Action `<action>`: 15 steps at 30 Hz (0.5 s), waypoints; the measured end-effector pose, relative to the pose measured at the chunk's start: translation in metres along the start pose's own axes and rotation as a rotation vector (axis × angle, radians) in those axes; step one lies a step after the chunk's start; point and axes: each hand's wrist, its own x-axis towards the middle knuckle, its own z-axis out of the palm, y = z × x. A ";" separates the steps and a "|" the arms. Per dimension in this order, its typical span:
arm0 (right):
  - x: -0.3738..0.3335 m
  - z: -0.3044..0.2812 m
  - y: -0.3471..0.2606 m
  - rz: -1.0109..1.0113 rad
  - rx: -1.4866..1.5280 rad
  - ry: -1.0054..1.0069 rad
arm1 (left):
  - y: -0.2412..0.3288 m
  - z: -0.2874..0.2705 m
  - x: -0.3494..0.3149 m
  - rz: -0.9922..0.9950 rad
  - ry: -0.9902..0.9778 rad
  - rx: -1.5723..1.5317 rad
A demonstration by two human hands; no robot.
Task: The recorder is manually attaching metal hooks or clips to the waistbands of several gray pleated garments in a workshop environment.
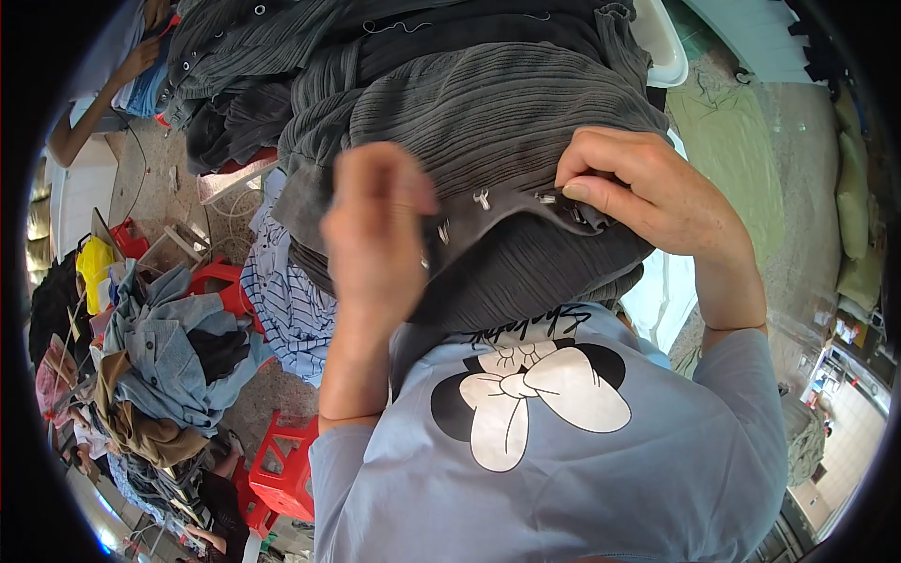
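A dark grey crinkled garment [488,103] lies heaped in front of me. Along its smooth band [507,208], which curves toward my body, sit several small metal fasteners [481,199], silvery and hook-like. My right hand [657,192] pinches the band's right end between thumb and bent fingers, close to one of the fasteners. Over the left end of the band is my left hand [380,235], smeared by motion, so its fingers cannot be read. Below the band, darker folds of cloth [526,272] hang against my lap.
Blue-and-white striped cloth [282,272] hangs at the left of the heap. Further left are piled denim clothes [169,328], a red plastic stool [286,464] and a yellow bag [94,272]. Another person's hand [141,58] works at the upper left. A white bin [668,47] stands at the far right.
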 end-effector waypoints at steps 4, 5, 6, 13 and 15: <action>-0.004 0.000 -0.001 0.067 0.053 0.004 | -0.012 -0.061 0.016 -0.161 0.356 0.137; -0.004 0.000 -0.001 0.094 0.058 -0.014 | -0.014 -0.067 0.014 -0.081 0.324 0.133; -0.004 0.001 -0.001 0.074 0.062 -0.014 | -0.014 -0.073 0.011 -0.025 0.291 0.215; 0.001 0.005 -0.004 -0.024 -0.033 0.013 | 0.012 -0.036 0.004 0.344 -0.270 0.243; 0.003 0.005 -0.006 -0.024 -0.042 0.007 | 0.018 -0.023 0.015 0.371 -0.395 0.319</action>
